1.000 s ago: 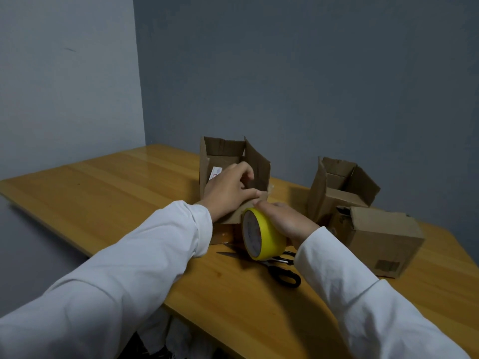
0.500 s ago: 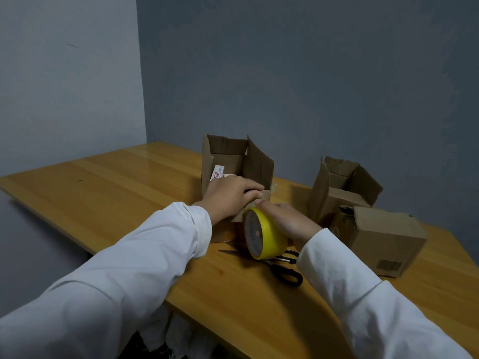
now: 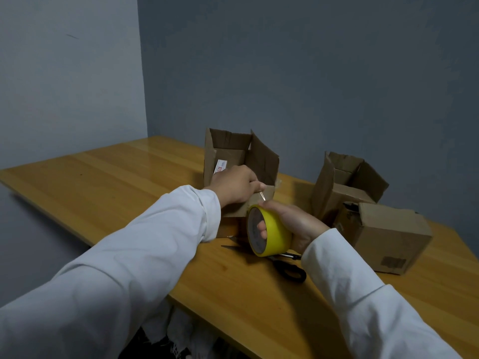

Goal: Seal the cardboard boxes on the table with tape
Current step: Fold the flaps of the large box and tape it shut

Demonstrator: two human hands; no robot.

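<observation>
**Tape end drawn off the roll at the near open box**

I take the open box (image 3: 239, 161) in the middle of the table (image 3: 108, 177) as my landmark. My right hand (image 3: 293, 224) grips the yellow tape roll (image 3: 269, 230) just in front of that box, a fingertip hooked into the core, the roll standing on edge and lifted off the wood. My left hand (image 3: 237, 186) sits at the box's front flap, fingers curled and pinching what looks like the clear tape end, a thin shiny strip running down toward the roll. The box's flaps stand up. Black-handled scissors (image 3: 287, 268) lie on the table in front of the box, partly under the roll. To the box's right stands a second open box (image 3: 347, 182), and just beside that a closed box (image 3: 388, 237).
</observation>
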